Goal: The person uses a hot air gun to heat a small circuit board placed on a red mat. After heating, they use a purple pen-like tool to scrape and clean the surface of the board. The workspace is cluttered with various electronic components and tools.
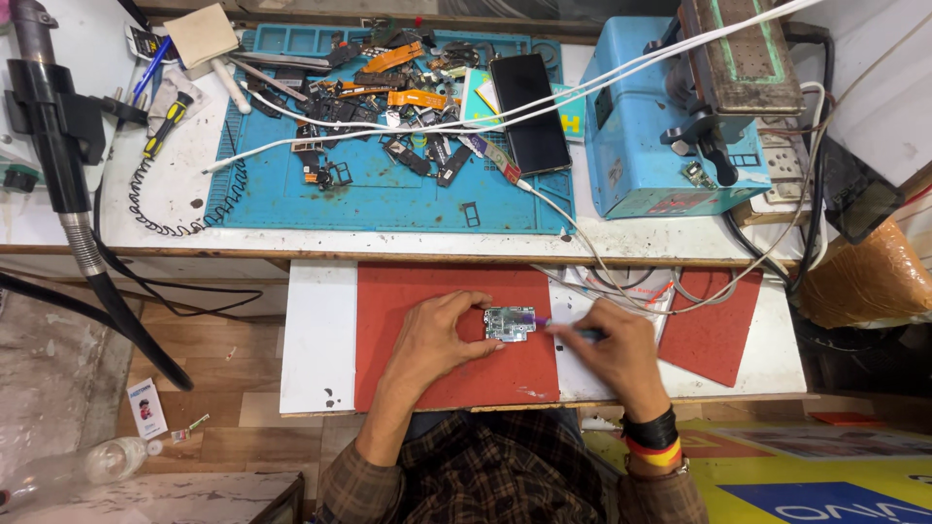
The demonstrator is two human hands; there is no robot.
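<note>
A small grey circuit board lies on a red mat on a white pull-out shelf. My left hand pins the board by its left edge with thumb and fingers. My right hand grips a thin tool with a purple and blue shaft; its tip rests at the board's right edge. A black and red-yellow band sits on my right wrist.
On the bench above, a blue work mat carries several phone parts and flex cables, a black phone and white cables. A blue machine stands at the right. A black hose and stand rise at the left.
</note>
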